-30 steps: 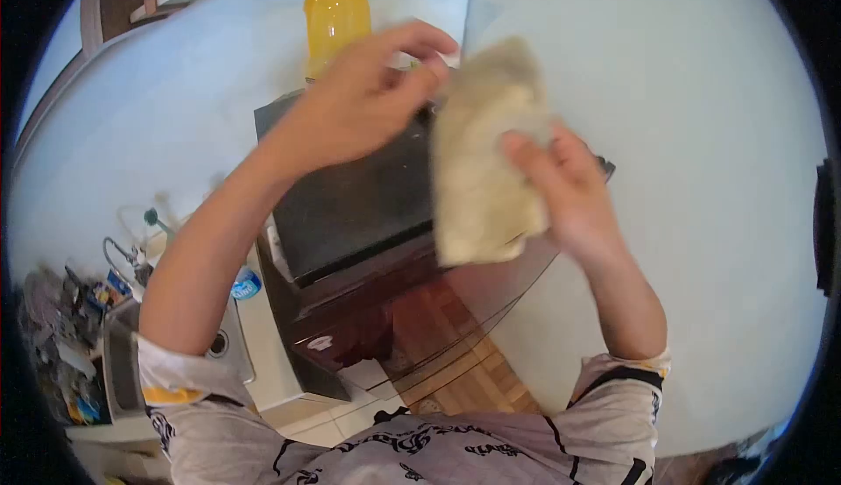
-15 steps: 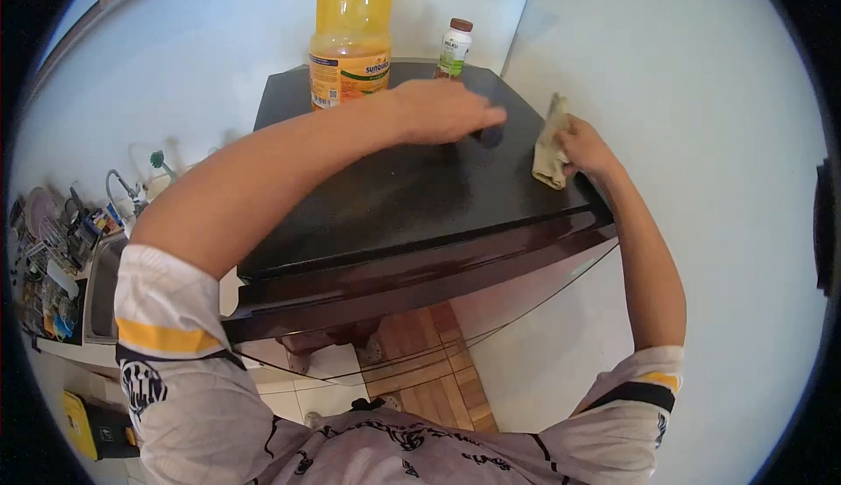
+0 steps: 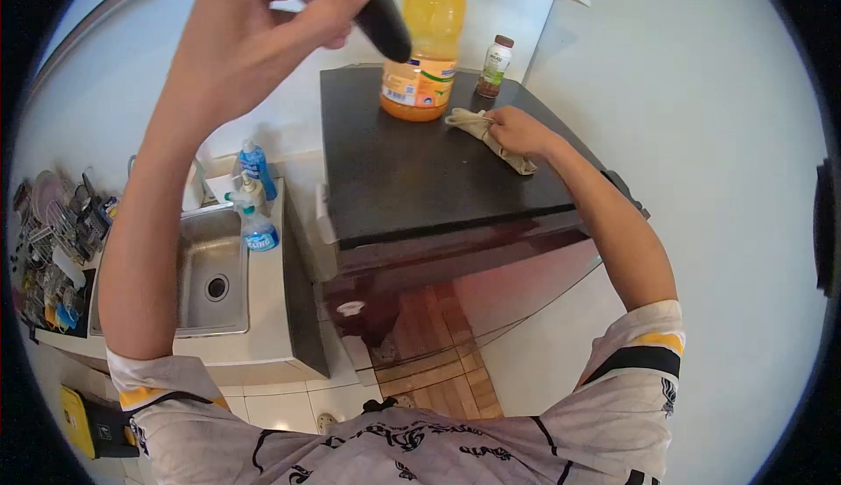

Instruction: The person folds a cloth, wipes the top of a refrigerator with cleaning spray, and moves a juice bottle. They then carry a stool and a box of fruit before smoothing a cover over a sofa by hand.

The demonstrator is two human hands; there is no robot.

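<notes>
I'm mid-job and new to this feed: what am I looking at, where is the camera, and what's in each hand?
There is no machine: these are a person's two bare hands, seen from a camera worn on the head, looking forward and down. The left hand is raised and grips a dark object; I cannot tell what it is. The right hand lies on a crumpled cloth, fingers curled over it, on a dark top. An orange drink bottle and a small bottle stand behind it. A sink is lower left.
</notes>
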